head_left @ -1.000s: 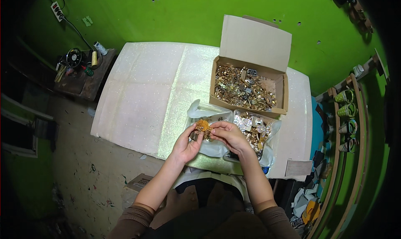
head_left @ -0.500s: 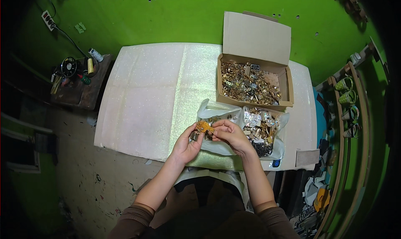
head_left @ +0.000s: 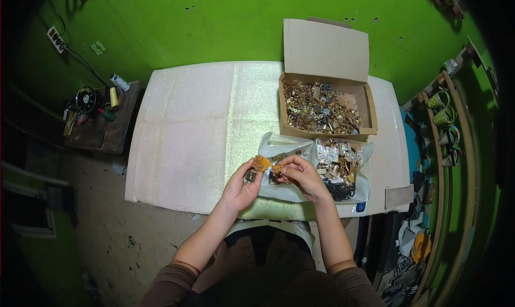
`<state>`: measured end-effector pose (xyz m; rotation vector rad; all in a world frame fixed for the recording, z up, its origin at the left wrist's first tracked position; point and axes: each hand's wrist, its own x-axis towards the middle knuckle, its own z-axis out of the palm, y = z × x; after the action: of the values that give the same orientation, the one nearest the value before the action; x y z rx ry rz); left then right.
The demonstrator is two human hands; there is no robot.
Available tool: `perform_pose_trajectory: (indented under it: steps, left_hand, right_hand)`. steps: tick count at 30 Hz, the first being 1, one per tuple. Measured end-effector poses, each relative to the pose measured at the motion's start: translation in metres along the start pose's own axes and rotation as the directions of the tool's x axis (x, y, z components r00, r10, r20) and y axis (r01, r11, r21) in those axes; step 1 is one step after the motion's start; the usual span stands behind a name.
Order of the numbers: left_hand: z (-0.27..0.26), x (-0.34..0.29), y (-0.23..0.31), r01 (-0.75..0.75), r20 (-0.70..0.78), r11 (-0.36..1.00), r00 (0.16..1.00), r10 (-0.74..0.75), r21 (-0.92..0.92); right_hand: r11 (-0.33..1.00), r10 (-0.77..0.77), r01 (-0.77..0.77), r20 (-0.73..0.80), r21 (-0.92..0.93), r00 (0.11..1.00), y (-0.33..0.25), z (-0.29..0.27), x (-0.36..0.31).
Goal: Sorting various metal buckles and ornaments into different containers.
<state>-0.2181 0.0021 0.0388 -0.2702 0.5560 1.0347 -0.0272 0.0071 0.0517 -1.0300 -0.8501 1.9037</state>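
Observation:
My left hand [head_left: 240,190] is closed around an orange, ragged-looking piece [head_left: 261,162] that pokes out beyond the thumb and fingertips. A small dark tag-like piece [head_left: 250,176] shows at the same fingers. Facing it, my right hand [head_left: 304,178] pinches a small orange-brown bit [head_left: 277,169] between thumb and fingertips. A narrow gap separates the bit from the larger piece. Both hands hover over an open pale plastic bag [head_left: 273,142] with small dark pieces inside, partly covered by my hands. What exactly the orange pieces are cannot be made out.
Right of my hands, another open plastic bag [head_left: 363,181] contains metal, shiny and black bits. Behind it stands an open cardboard box [head_left: 324,46] full of small metal hardware. A sparkly white sheet [head_left: 182,140] covers the table. Thread spools [head_left: 113,96] sit on a side table at left.
The small bit in my right fingers now shows apart from the orange piece in my left hand; earlier they looked together. The whole view has shifted slightly.

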Motion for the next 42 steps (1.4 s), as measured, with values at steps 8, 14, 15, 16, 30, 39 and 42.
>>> perform_pose_trajectory:
  steps: [8,14,15,16,30,39,42]
  left_hand:
    - [0.005,0.005,0.007,-0.042,-0.058,0.999,0.997,0.042,-0.007]
    - [0.002,0.009,0.008,0.005,-0.076,1.000,0.997,-0.004,0.013]
    - [0.002,0.010,0.007,0.011,-0.079,0.999,0.997,-0.008,0.030]
    - [0.002,0.010,0.006,0.013,-0.080,0.999,0.997,-0.011,0.031]
    - [-0.001,0.014,-0.009,-0.055,-0.033,0.983,0.998,0.062,0.173]
    - [0.001,0.012,-0.008,-0.043,-0.063,0.973,0.996,0.059,0.229]
    - [0.002,0.012,-0.009,-0.024,-0.059,0.970,0.997,0.040,0.241]
  right_hand:
    - [0.956,-0.086,0.054,-0.102,-0.287,0.991,0.006,-0.014,0.004]
    - [0.795,-0.102,-0.043,-0.203,-0.606,0.974,0.004,-0.013,0.005]
    - [0.788,-0.176,0.001,-0.224,-0.616,0.958,0.002,-0.011,0.005]
    - [0.778,-0.250,0.044,-0.244,-0.627,0.937,0.001,-0.008,0.005]
    - [0.339,-0.582,0.315,0.066,-0.886,0.811,0.004,0.041,0.010]
    - [0.472,-0.511,0.307,0.028,-0.826,0.859,-0.004,0.038,0.004]
    - [0.237,-0.610,0.383,0.170,-0.893,0.774,-0.001,0.035,0.006]
